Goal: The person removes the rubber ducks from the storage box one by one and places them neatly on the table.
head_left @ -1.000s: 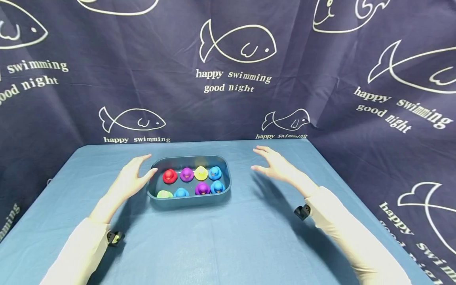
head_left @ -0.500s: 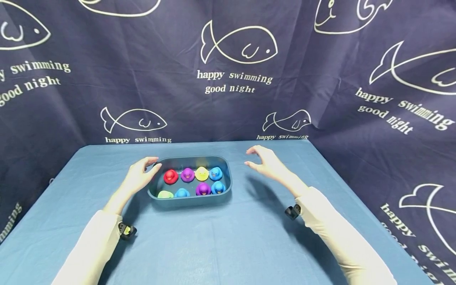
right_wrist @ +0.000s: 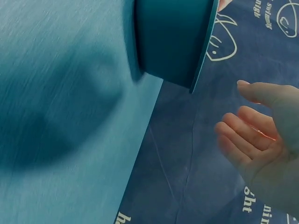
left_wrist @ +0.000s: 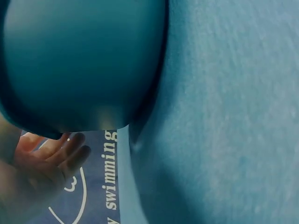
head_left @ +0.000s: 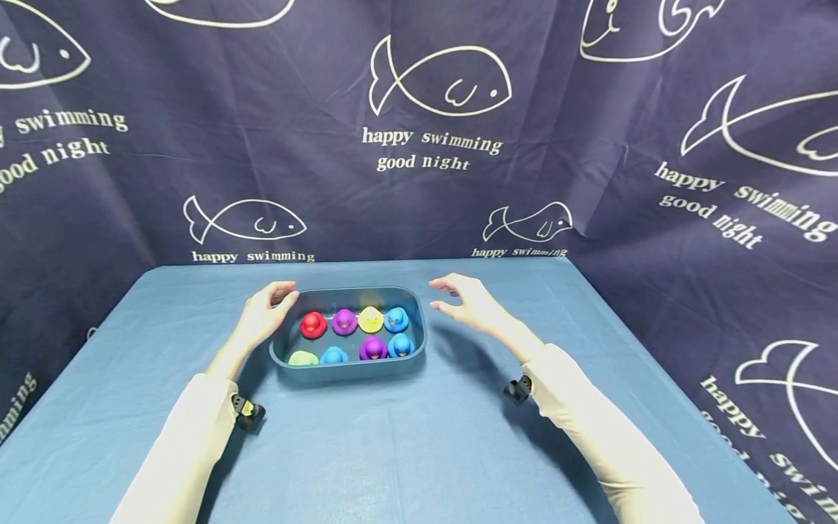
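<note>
A dark teal rectangular bin [head_left: 353,372] with rounded corners stands on the table. Inside it sit several small rubber ducks: a red duck [head_left: 313,326], a yellow duck [head_left: 370,319], a pale green duck [head_left: 303,358], and purple and blue ones. My left hand [head_left: 260,314] is at the bin's left end, thumb and fingers spread apart right by the rim; in the left wrist view the bin's end wall covers part of that hand [left_wrist: 39,172]. To the right of the bin, my right hand [head_left: 476,307] hovers apart from it, thumb and fingers spread, holding nothing.
A blue cloth [head_left: 366,451] covers the table. Dark curtains [head_left: 432,211] printed with white fish and lettering stand behind and at both sides. Each wrist bears a small black camera [head_left: 517,390].
My left hand has moved right, up to the bin's left end. My right hand has come left toward the bin's right end. The bin and ducks stay in place.
</note>
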Motion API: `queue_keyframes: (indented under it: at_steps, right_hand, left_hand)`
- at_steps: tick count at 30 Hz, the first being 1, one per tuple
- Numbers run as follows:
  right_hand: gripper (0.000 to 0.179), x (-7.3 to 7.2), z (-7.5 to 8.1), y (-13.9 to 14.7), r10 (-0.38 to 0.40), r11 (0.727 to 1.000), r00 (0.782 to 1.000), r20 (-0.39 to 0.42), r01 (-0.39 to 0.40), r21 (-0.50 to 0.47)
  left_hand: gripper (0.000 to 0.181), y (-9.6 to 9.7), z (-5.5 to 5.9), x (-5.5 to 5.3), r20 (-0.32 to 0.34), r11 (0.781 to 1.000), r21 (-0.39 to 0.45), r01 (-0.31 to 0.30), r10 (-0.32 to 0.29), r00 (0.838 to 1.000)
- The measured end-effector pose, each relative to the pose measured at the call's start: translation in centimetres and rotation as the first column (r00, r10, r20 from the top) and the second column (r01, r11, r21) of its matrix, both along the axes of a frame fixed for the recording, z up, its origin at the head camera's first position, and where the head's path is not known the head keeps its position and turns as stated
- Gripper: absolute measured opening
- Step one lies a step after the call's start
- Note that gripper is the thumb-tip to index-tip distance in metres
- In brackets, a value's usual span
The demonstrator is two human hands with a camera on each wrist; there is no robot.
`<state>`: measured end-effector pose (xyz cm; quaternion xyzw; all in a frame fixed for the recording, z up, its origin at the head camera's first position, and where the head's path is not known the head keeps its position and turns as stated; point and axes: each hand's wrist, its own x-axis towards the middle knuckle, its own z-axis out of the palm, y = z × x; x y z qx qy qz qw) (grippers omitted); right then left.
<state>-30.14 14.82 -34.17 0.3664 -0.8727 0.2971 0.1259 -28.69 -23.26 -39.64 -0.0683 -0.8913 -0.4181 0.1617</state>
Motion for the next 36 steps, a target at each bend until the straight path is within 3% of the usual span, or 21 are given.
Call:
queue_keyframes:
  at_steps: [6,13,21,27,36]
  right_hand:
    - [0.035,-0.1,-0.3,-1.0,0.032,0.999,0.999,-0.003,-0.032,-0.006]
    - [0.035,-0.5,-0.8,-2.2,0.072,0.997,0.996,0.050,-0.071,-0.025]
    - [0.031,-0.8,-1.1,-3.6,0.121,0.992,0.989,0.091,-0.117,-0.046]
    - [0.032,-1.0,-1.2,-4.4,0.118,0.993,0.987,0.113,-0.119,0.002]
    - [0.034,-1.7,-2.0,-5.3,0.094,0.990,0.993,0.065,-0.100,0.101]
  left_hand:
    - [0.040,0.0,-0.5,-0.7,0.008,1.000,0.015,0.005,-0.005,1.000]
    - [0.038,0.3,-0.6,-1.5,0.007,0.998,0.055,0.011,-0.011,1.000]
    - [0.038,0.2,-1.2,-1.8,0.046,0.999,0.015,0.040,-0.041,0.998]
    - [0.035,0.1,-1.5,-1.9,0.045,0.998,0.018,0.054,-0.055,0.997]
    - [0.032,0.0,-1.7,-2.2,0.050,0.998,0.029,0.062,-0.063,0.997]
